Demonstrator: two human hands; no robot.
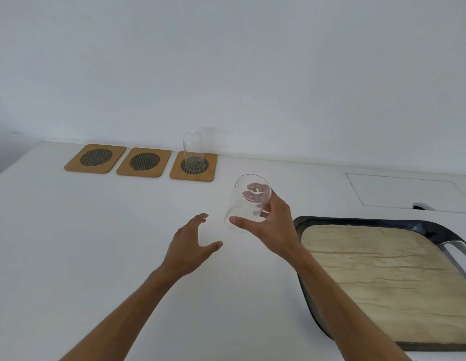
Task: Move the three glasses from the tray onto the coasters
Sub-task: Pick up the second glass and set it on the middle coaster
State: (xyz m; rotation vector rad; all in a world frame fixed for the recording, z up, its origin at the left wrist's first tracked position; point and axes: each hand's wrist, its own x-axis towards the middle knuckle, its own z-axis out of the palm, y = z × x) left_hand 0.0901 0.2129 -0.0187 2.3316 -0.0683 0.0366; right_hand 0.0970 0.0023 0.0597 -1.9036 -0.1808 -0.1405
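Note:
My right hand (274, 227) grips a clear glass (246, 201), tilted, above the white counter left of the tray (383, 269). My left hand (191, 246) hovers open just left of it, holding nothing. Three wooden coasters with dark mesh discs lie in a row by the wall: the left coaster (95, 158), the middle coaster (144, 162) and the right coaster (193, 166). A second clear glass (193, 151) stands upright on the right coaster. The tray's wood-patterned surface shows no glass in the visible part.
The white counter (96, 243) meets a white wall at the back. A rectangular inset panel (406, 190) lies in the counter behind the tray. The tray has a dark rim and a handle (458, 252) on its right side.

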